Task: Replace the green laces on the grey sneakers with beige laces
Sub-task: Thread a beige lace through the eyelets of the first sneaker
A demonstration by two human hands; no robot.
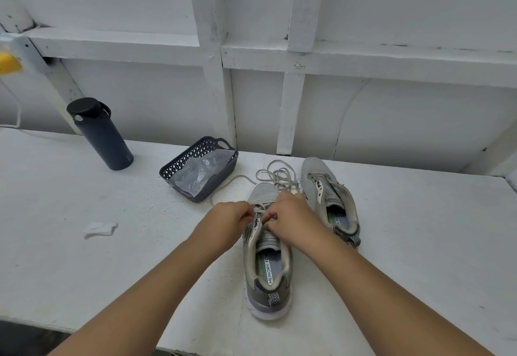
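Observation:
Two grey sneakers stand on the white table. The near sneaker (267,266) points away from me, and the far sneaker (331,201) lies to its right with no lace in it. A beige lace (277,176) runs through the near sneaker's lower eyelets, its loose lengths looping on the table beyond the toe. My left hand (229,218) pinches the lace at the left eyelet row. My right hand (291,215) pinches it at the right eyelet row, fingers curled over the tongue. No green lace is visible.
A dark perforated basket (179,166) with a clear plastic bag inside sits left of the shoes. A dark blue bottle (102,136) stands at the back left. A crumpled white scrap (100,229) lies at the left. A white panelled wall rises behind the table.

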